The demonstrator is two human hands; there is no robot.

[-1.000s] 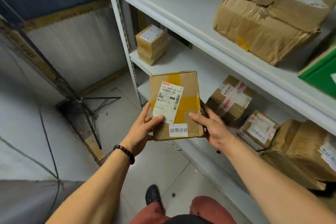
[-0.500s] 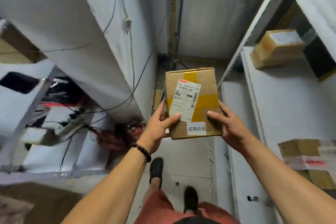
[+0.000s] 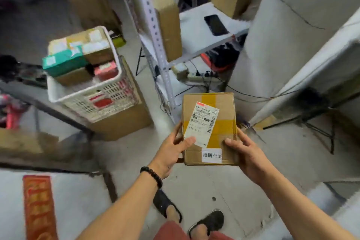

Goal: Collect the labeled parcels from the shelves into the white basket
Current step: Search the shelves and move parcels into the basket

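While left grip [image 3: 169,154] and right grip [image 3: 247,155] hold parcel [image 3: 221,128] | long axis seemingly away

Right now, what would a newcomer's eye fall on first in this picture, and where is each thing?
The brown parcel with its white label stands out at centre, held between the left hand and the right hand. To the left, the white basket sits on a large cardboard box, heaped with parcels. Behind, a black phone lies on a white shelf.
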